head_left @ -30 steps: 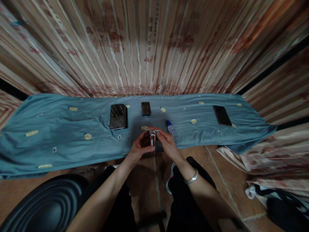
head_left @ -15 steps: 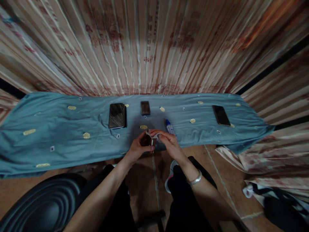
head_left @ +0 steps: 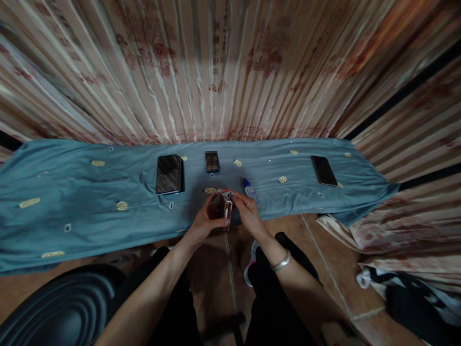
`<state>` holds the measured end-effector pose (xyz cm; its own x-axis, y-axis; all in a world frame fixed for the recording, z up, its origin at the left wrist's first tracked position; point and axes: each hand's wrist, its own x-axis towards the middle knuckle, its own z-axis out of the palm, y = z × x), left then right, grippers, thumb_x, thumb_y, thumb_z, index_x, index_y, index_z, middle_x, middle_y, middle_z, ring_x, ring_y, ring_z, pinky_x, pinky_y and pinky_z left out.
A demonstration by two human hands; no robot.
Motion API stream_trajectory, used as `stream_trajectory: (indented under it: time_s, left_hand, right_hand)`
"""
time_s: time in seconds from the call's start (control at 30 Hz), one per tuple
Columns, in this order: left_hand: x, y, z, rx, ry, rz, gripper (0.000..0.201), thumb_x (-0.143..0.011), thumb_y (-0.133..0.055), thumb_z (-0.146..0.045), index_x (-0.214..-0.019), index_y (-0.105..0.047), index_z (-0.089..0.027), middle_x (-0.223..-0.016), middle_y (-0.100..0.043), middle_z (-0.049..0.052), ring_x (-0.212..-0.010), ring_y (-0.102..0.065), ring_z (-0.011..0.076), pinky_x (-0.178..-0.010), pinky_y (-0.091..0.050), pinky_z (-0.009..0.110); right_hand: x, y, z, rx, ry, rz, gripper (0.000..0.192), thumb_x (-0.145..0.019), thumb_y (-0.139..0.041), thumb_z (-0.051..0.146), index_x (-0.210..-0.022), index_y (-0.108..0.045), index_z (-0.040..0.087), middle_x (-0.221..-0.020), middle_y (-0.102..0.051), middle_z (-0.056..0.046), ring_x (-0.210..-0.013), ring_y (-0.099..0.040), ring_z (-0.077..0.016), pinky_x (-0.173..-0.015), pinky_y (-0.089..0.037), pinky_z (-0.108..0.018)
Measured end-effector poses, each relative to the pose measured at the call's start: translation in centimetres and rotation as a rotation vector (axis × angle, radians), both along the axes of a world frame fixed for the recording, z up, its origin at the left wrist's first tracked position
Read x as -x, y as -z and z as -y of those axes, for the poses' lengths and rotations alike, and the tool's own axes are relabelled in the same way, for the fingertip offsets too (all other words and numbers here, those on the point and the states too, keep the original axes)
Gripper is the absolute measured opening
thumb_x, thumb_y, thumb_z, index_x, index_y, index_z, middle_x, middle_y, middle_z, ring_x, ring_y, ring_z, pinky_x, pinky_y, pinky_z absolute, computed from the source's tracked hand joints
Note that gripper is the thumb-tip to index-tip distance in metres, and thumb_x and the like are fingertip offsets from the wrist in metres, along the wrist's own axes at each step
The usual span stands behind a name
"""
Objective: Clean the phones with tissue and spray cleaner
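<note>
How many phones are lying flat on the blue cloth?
2. One phone lies left of the middle, beyond the hands; the other phone lies far to the right. The cloth's folds could hide more.

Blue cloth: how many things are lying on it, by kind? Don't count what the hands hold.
On the blue cloth:
Phones: 2, big phone and small phone
Dark boxes: 1, box
Small bottles: 1, bottle
Total: 4
</note>
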<state>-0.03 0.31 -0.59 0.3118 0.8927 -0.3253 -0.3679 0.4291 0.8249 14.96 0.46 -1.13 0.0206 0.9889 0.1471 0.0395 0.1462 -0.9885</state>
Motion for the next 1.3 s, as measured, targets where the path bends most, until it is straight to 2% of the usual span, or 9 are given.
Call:
stream_trajectory:
  time_s: [0.17,0.27,0.5,0.7,0.87,1.0,1.07,1.17,1.3]
  left_hand:
    - [-0.2,0.0,-0.4,0.02,-0.008,0.09,0.064,-0.054,-0.087,-0.017,-0.115,-0.069,-0.02,-0.109,-0.072,0.006,-0.097,-0.065,0.0199,-0.077,-0.05,0.027]
    - [-0.2,-0.1,-0.6,0.019,0.002,0.114,0.056,-0.058,-0.085,-0.019,-0.113,-0.07,-0.019,-0.109,-0.072,0.006,-0.095,-0.065,0.0188,-0.076,-0.049,0.025]
    - [-0.2,-0.1,-0.9,0.035,-0.038,0.125,0.056,-0.059,-0.084,-0.019,-0.114,-0.07,-0.02,-0.107,-0.072,0.004,-0.093,-0.065,0.0183,-0.077,-0.05,0.027]
    - [-0.5,-0.1,-1.4,0.035,-0.113,0.141,0.053,-0.059,-0.083,-0.02,-0.111,-0.07,-0.021,-0.092,-0.072,0.0,-0.083,-0.064,0.0137,-0.077,-0.049,0.024]
    - [-1.5,0.2,-1.1,0.004,-0.199,0.028,0.068,-0.053,-0.085,-0.014,-0.118,-0.066,-0.02,-0.096,-0.071,0.0,-0.093,-0.063,0.0155,-0.082,-0.047,0.025]
    - [-1.8,0.4,-1.2,-0.07,-0.212,-0.073,0.063,-0.049,-0.086,-0.013,-0.109,-0.068,-0.018,-0.09,-0.071,-0.001,-0.09,-0.064,0.016,-0.083,-0.048,0.026]
    - [-1.7,0.7,-1.5,-0.09,-0.223,-0.107,0.06,-0.049,-0.085,-0.014,-0.106,-0.068,-0.018,-0.091,-0.072,0.0,-0.09,-0.065,0.0163,-0.084,-0.048,0.027]
    - [-1.4,1.3,-1.9,-0.058,-0.254,-0.117,0.066,-0.048,-0.084,-0.016,-0.111,-0.066,-0.017,-0.094,-0.073,0.001,-0.089,-0.066,0.0173,-0.083,-0.05,0.028]
    - [-1.0,1.9,-2.3,-0.066,-0.254,-0.086,0.067,-0.05,-0.082,-0.017,-0.115,-0.065,-0.018,-0.112,-0.072,0.007,-0.1,-0.067,0.0212,-0.087,-0.051,0.031]
  right_hand:
    - [0.9,-0.1,0.4,0.003,0.029,0.023,0.047,-0.092,-0.05,0.058,-0.122,-0.071,0.028,-0.123,-0.072,0.0,-0.124,-0.062,-0.0231,-0.114,-0.042,-0.043]
    - [1.2,-0.4,0.8,-0.03,0.006,0.058,0.049,-0.095,-0.047,0.056,-0.13,-0.065,0.029,-0.135,-0.065,0.0,-0.133,-0.055,-0.022,-0.118,-0.037,-0.042]
    - [1.2,-0.7,1.7,-0.12,-0.057,0.188,0.05,-0.101,-0.038,0.051,-0.145,-0.05,0.031,-0.149,-0.053,0.001,-0.142,-0.044,-0.0184,-0.123,-0.031,-0.04]
    - [1.2,-0.8,2.2,-0.234,-0.094,0.365,0.051,-0.103,-0.033,0.041,-0.151,-0.04,0.026,-0.154,-0.046,-0.003,-0.145,-0.039,-0.0179,-0.123,-0.03,-0.039]
    - [0.5,-0.9,1.7,-0.297,-0.042,0.502,0.051,-0.102,-0.034,0.033,-0.152,-0.038,0.025,-0.156,-0.042,-0.002,-0.147,-0.036,-0.0187,-0.124,-0.03,-0.042]
    - [0.1,-1.0,1.3,-0.351,-0.028,0.612,0.051,-0.101,-0.035,0.026,-0.153,-0.037,0.022,-0.156,-0.042,-0.007,-0.146,-0.037,-0.0199,-0.123,-0.033,-0.043]
    - [0.1,-0.9,1.3,-0.378,-0.027,0.661,0.052,-0.101,-0.034,0.023,-0.153,-0.035,0.019,-0.156,-0.042,-0.009,-0.147,-0.036,-0.0197,-0.122,-0.035,-0.044]
    - [0.1,-0.7,1.6,-0.4,-0.054,0.726,0.053,-0.101,-0.035,0.022,-0.153,-0.035,0.017,-0.155,-0.043,-0.012,-0.147,-0.036,-0.0202,-0.121,-0.037,-0.044]
    - [0.1,-0.4,1.9,-0.395,-0.088,0.75,0.051,-0.101,-0.037,0.024,-0.152,-0.039,0.015,-0.151,-0.048,-0.014,-0.143,-0.042,-0.0225,-0.119,-0.039,-0.043]
